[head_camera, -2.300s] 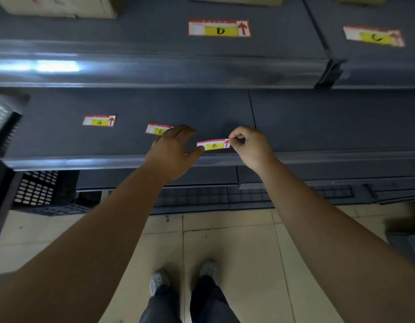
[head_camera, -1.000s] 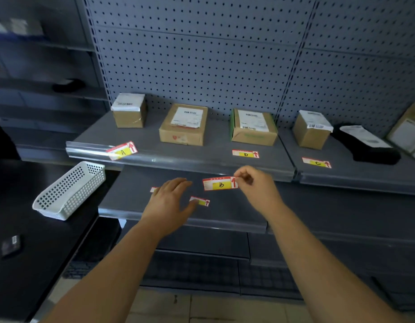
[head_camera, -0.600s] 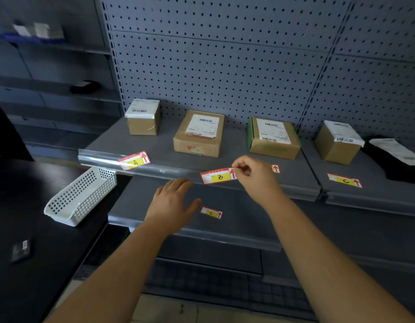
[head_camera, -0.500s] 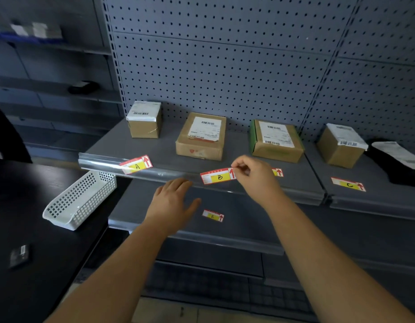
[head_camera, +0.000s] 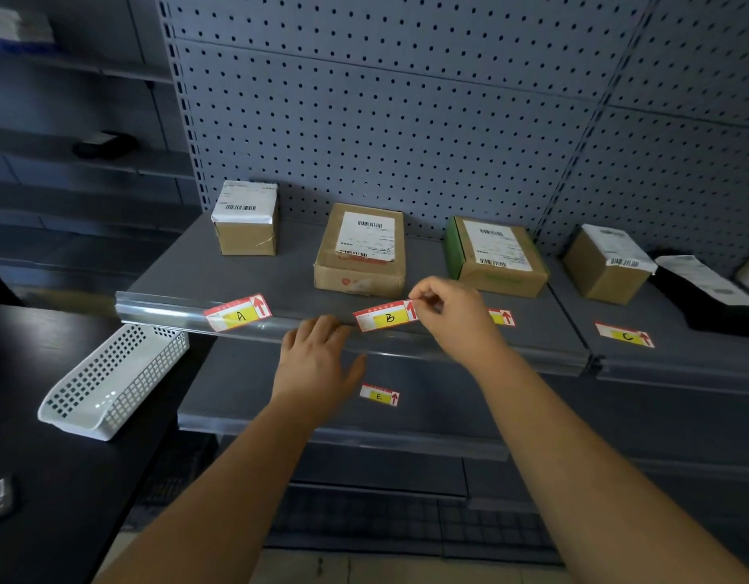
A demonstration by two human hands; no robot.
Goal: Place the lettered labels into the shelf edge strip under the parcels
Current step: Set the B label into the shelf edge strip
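Nearest, the left hand (head_camera: 318,364) lies open with fingertips at the clear shelf edge strip (head_camera: 170,310). Just beyond, the right hand (head_camera: 453,318) pinches the B label (head_camera: 385,317) by its right end, right above the strip and under the second parcel (head_camera: 360,250). The label looks light, thin and bendy; it likely needs support at both ends. Label A (head_camera: 238,317) sits in the strip, left.

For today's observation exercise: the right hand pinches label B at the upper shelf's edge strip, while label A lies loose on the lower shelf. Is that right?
Not quite. Label A sits in the upper shelf's edge strip; label E lies on the lower shelf. The head view shows it. The right hand does pinch label B.
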